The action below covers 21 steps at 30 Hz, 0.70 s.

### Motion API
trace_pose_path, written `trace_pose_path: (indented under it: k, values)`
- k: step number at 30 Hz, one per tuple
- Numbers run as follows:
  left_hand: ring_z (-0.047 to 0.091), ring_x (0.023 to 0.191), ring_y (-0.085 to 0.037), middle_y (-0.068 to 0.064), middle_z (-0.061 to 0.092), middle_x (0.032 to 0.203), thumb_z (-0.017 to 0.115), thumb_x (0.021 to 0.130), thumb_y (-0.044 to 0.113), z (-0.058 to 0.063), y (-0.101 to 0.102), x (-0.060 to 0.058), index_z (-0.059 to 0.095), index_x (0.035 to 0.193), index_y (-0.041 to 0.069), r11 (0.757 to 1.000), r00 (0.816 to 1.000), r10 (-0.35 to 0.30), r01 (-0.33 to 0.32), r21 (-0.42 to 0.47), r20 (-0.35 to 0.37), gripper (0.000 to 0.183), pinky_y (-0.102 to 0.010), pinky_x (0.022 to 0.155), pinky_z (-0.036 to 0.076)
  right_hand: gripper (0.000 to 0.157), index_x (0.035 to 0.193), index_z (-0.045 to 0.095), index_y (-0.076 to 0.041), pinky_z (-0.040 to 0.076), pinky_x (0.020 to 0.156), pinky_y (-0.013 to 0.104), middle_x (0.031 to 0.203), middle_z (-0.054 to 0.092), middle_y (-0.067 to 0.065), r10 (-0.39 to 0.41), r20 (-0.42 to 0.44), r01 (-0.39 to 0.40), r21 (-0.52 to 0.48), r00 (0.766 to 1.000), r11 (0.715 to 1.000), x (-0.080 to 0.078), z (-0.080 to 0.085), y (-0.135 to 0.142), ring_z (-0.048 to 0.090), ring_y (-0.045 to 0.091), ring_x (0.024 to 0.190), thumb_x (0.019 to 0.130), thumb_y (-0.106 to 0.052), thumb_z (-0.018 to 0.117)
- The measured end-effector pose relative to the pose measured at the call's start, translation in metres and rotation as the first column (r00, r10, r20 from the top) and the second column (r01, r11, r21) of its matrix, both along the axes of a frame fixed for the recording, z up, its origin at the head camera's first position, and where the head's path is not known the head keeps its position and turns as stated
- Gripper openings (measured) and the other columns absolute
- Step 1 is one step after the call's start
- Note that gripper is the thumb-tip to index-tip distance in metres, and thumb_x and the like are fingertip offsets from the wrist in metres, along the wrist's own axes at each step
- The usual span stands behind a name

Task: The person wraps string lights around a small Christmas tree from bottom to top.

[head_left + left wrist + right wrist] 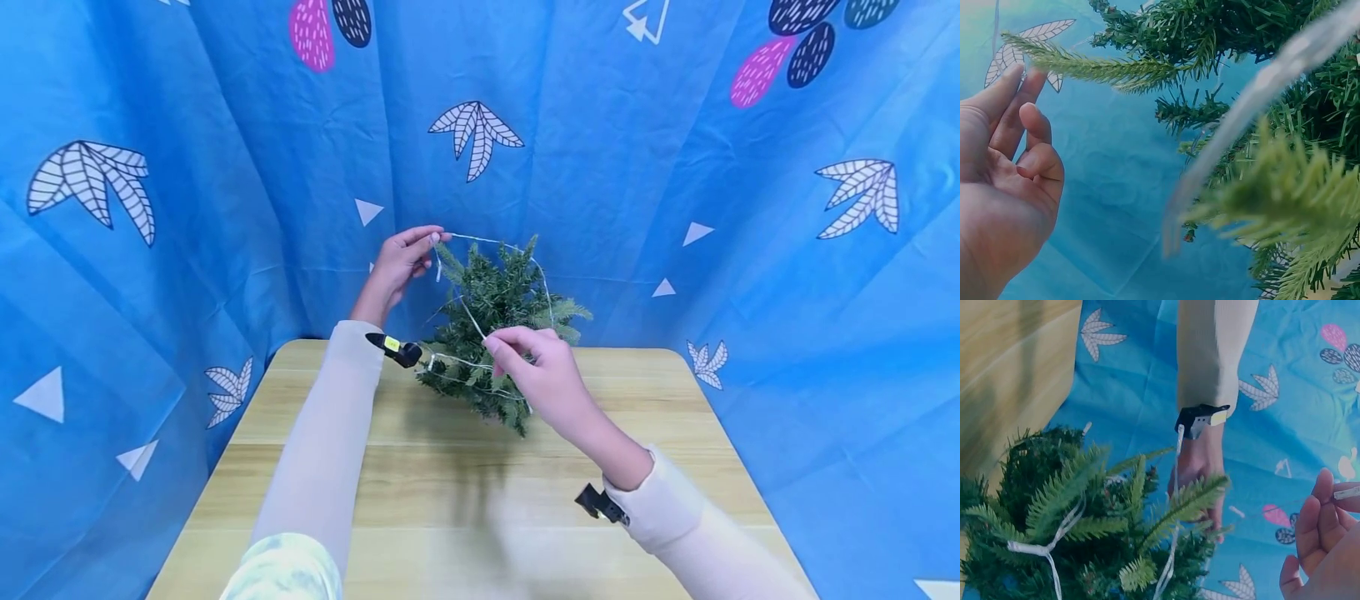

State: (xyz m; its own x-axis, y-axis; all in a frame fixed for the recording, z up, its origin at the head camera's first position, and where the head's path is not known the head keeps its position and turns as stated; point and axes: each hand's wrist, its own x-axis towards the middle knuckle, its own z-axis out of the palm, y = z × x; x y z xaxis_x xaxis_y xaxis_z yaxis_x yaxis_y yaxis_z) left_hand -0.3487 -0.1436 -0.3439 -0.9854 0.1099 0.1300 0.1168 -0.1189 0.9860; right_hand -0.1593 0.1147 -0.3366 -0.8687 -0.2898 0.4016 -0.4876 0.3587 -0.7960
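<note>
A small artificial Christmas tree (487, 300) with green needles stands at the back of the table. A thin whitish string of lights (480, 239) loops around its branches, with small pale bulb sleeves along the wire. Behind the treetop, at its left, my left hand (405, 262) pinches the string between thumb and forefinger, and a short piece hangs from there. Over the tree's front right, my right hand (543, 375) pinches another stretch between its fingertips. In the right wrist view a white bulb sleeve (1347, 493) shows at the right hand (1329, 544).
The wooden table (420, 492) fills the lower middle. Blue patterned cloth (615, 167) hangs behind the table and along both sides. Black wrist cameras sit on the left cuff (356, 342) and the right cuff (645, 500). Side branches (1110, 65) spread close to the left hand.
</note>
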Motion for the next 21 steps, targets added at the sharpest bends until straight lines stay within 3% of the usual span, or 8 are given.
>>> trace_pose_path:
  k: [4, 9, 12, 16, 21]
  values:
    - [0.053, 0.069, -0.012, 0.009, 0.074, 0.112, 0.064, 0.1, 0.028, -0.011, -0.003, -0.006, 0.062, 0.135, 0.005, 1.0, 1.0, 0.003, -0.003, 0.008, -0.019, 0.042, -0.021, 0.053, 0.036, 0.018, 0.092, 0.073, -0.027, 0.041, 0.085, 0.043, 0.072, 0.067, -0.011, 0.01, 0.012, -0.011, 0.045, 1.0, 0.999, 0.002, -0.006, -0.004, 0.049, 0.018, 0.094, 0.101, -0.037, 0.062]
    - [0.052, 0.071, -0.012, 0.007, 0.073, 0.117, 0.064, 0.1, 0.03, -0.018, -0.004, -0.007, 0.069, 0.127, 0.013, 1.0, 0.999, 0.007, -0.007, -0.017, -0.038, 0.032, -0.021, 0.055, 0.036, 0.017, 0.093, 0.074, -0.026, 0.04, 0.087, 0.043, 0.071, 0.066, -0.015, 0.026, -0.004, -0.026, 0.089, 1.0, 0.996, 0.004, -0.015, -0.007, 0.051, 0.017, 0.093, 0.101, -0.035, 0.062]
    - [0.052, 0.07, -0.011, 0.006, 0.073, 0.117, 0.065, 0.1, 0.029, -0.02, -0.004, -0.007, 0.069, 0.126, 0.013, 1.0, 0.999, 0.006, -0.006, -0.009, -0.052, 0.032, -0.021, 0.055, 0.036, 0.015, 0.097, 0.076, -0.024, 0.038, 0.089, 0.039, 0.071, 0.066, -0.017, 0.035, -0.003, -0.035, 0.113, 0.999, 0.993, 0.004, -0.02, -0.008, 0.051, 0.016, 0.092, 0.101, -0.032, 0.063]
    - [0.053, 0.065, -0.008, 0.005, 0.074, 0.114, 0.067, 0.098, 0.03, -0.02, -0.004, -0.008, 0.066, 0.13, 0.008, 0.999, 0.998, 0.009, -0.006, 0.053, -0.057, 0.039, -0.019, 0.052, 0.035, 0.015, 0.098, 0.076, -0.024, 0.038, 0.089, 0.038, 0.071, 0.067, -0.018, 0.042, 0.0, -0.042, 0.107, 0.999, 0.993, 0.005, -0.022, -0.011, 0.051, 0.016, 0.092, 0.101, -0.031, 0.063]
    - [0.052, 0.063, -0.006, 0.004, 0.075, 0.111, 0.069, 0.096, 0.031, -0.018, -0.003, -0.008, 0.069, 0.126, 0.012, 0.991, 0.997, 0.02, -0.011, 0.131, -0.069, 0.036, -0.02, 0.049, 0.033, 0.015, 0.096, 0.075, -0.025, 0.038, 0.088, 0.04, 0.071, 0.066, -0.017, 0.046, -0.021, -0.044, 0.067, 0.999, 0.997, 0.005, -0.023, -0.013, 0.051, 0.017, 0.093, 0.101, -0.031, 0.062]
